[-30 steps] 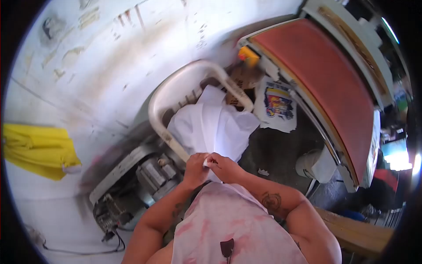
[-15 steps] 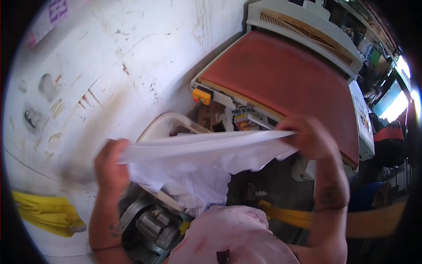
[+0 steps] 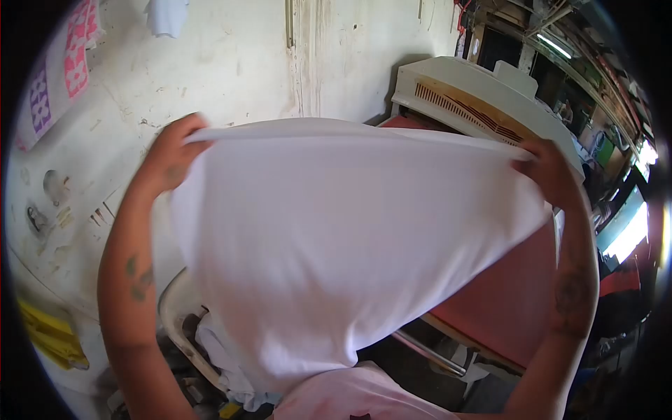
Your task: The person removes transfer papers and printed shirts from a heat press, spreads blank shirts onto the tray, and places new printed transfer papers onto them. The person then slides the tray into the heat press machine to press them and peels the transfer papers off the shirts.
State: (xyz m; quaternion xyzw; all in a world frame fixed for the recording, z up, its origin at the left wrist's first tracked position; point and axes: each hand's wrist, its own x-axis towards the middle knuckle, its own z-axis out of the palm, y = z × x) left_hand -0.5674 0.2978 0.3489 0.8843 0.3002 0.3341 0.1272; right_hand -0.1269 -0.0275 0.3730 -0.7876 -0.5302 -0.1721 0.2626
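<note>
A large white cloth (image 3: 357, 210) hangs spread out in front of me, stretched between both hands. Its upper edge runs nearly level, and the lower part sags in soft folds toward my shirt. My left hand (image 3: 183, 145) grips the upper left corner, fingers closed over the edge. At the upper right, my right hand (image 3: 549, 168) pinches the other end of that edge, somewhat blurred. Behind the cloth stands a machine with a flat red bed (image 3: 507, 294), partly hidden by the fabric.
The machine's pale vented housing (image 3: 483, 101) rises at the back right. A white tub (image 3: 171, 301) with crumpled light cloth (image 3: 227, 357) sits at the lower left. Yellow fabric (image 3: 52, 332) hangs by the stained white wall (image 3: 231, 77). A metal bar (image 3: 430, 353) shows below.
Both hands have risen and moved farther apart. The white cloth has gone from a bunched strip to a wide hanging sheet. My view has tilted upward.
</note>
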